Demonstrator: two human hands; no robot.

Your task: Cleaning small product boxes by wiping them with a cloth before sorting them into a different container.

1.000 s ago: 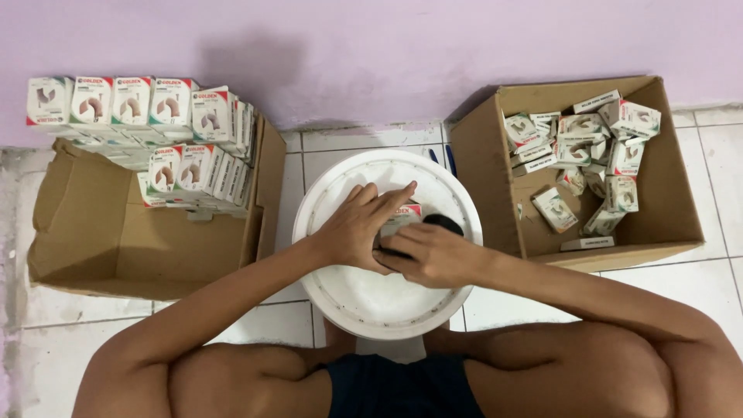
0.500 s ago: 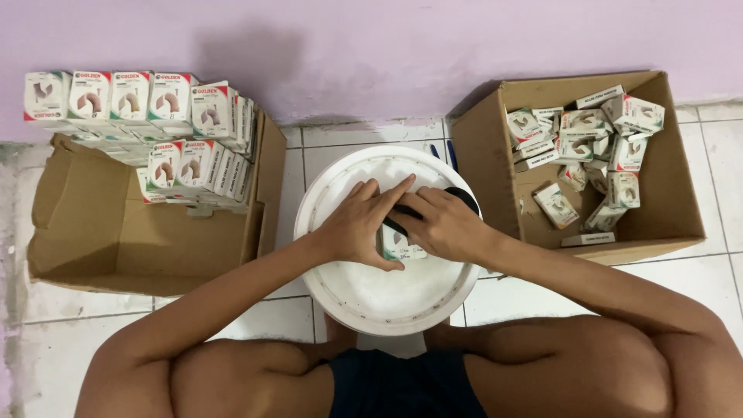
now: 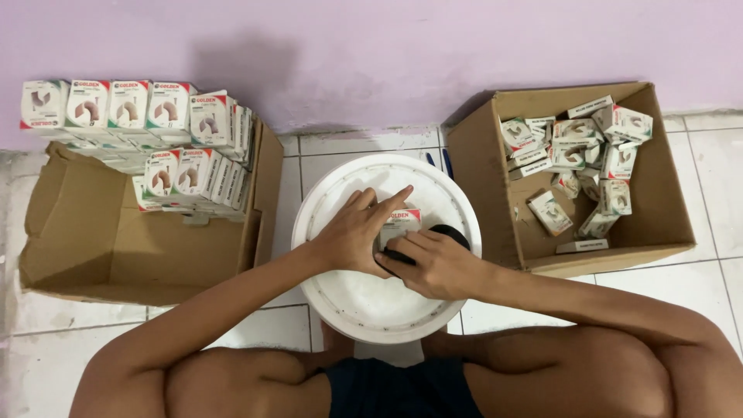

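Note:
A round white lid [image 3: 364, 310] lies on the tiled floor in front of me. On it rests a small white carton with a red corner [image 3: 402, 220]. My left hand [image 3: 357, 234] lies flat over the carton's left side, fingers pointing up and right. My right hand [image 3: 433, 262] presses a dark round object [image 3: 450, 232] against the carton's lower right; most of that object is hidden under my fingers.
A cardboard box [image 3: 85, 255] at the left holds neat rows of upright white cartons [image 3: 147, 108]. Another cardboard box [image 3: 658, 224] at the right holds several loose cartons [image 3: 576, 155] lying at random. A blue pen [image 3: 447, 161] lies behind the lid. A lilac wall is behind.
Both hands have shifted slightly on the carton; my right hand slid from the carton's upper right down toward its lower edge, and the dark object shows more at the right.

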